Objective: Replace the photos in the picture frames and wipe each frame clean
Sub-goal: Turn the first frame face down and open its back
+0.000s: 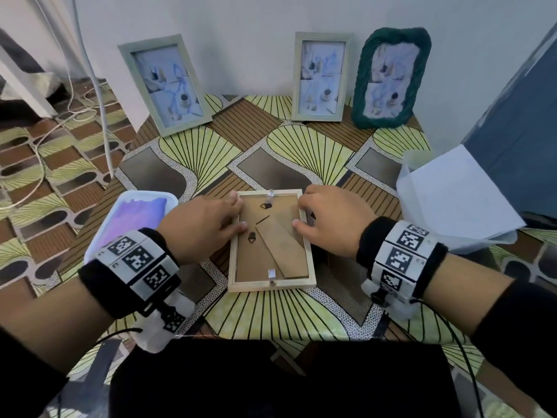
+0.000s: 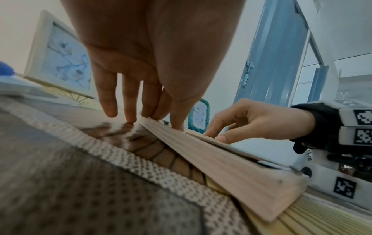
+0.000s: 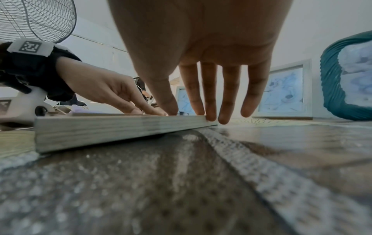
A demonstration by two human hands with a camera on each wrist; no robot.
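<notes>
From the head view, the wooden frame lay face down on the table, between the left hand and right hand. At the left wrist, straight fingers touched its far edge, grasping nothing. At the right wrist, extended fingers likewise rested there, unclenched.

The face-down wooden frame hides its photo; the fan is cut off.
</notes>
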